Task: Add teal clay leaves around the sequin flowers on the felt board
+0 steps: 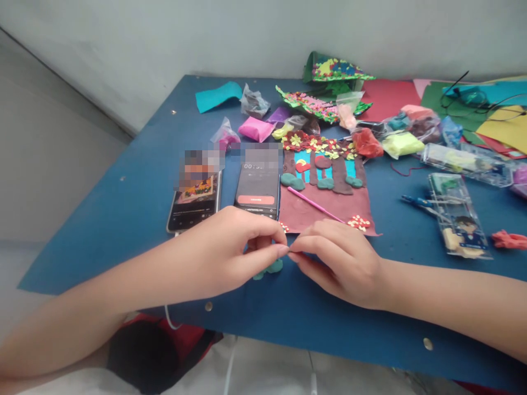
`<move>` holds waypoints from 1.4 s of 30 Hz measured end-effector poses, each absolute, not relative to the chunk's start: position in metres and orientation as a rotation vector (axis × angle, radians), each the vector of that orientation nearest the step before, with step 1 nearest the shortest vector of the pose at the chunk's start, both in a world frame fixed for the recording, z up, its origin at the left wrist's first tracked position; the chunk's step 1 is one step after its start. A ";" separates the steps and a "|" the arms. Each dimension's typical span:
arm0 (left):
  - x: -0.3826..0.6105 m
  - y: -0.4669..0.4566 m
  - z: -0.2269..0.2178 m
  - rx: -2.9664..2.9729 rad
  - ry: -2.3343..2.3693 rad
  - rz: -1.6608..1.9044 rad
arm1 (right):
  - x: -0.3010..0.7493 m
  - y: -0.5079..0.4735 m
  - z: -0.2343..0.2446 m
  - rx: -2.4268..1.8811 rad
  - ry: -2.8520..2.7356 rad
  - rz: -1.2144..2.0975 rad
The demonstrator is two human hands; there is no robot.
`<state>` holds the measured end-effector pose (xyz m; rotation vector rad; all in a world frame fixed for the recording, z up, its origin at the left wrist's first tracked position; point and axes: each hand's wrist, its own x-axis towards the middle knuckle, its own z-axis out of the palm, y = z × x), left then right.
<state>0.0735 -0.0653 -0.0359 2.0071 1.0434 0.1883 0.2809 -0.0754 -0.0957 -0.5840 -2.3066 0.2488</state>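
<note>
The left fingers (281, 250) and right fingers (303, 244) were pinched nearly closed around an apparently tiny dark scrap (290, 252) between their tips, where uneven pressure could have dropped it onto the green clay (273, 267) just below.

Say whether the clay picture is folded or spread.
Spread: the clay picture lies flat on the blue table, its brown trunks and plain lower area visible.

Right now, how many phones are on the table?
2. The first phone lies left on the table; the second phone lies between it and the clay picture, partly behind the left hand. Others could be hidden.
</note>
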 end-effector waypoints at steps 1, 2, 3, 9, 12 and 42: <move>0.073 -0.065 -0.034 1.992 1.052 0.176 | 0.282 -0.075 -0.095 -0.592 -2.302 0.268; 0.073 -0.065 -0.033 1.984 1.066 0.160 | 0.283 -0.075 -0.094 -0.600 -2.289 0.294; 0.072 -0.065 -0.031 1.988 1.074 0.131 | 0.284 -0.075 -0.094 -0.601 -2.280 0.321; 0.065 -0.068 -0.030 2.247 0.972 -0.215 | 0.285 -0.074 -0.094 -0.533 -2.345 0.326; 0.065 -0.070 -0.036 2.366 0.928 -0.274 | 0.285 -0.075 -0.096 -0.508 -2.350 0.287; 0.067 -0.069 -0.040 2.583 0.683 -0.093 | 0.285 -0.077 -0.098 -0.430 -2.355 0.229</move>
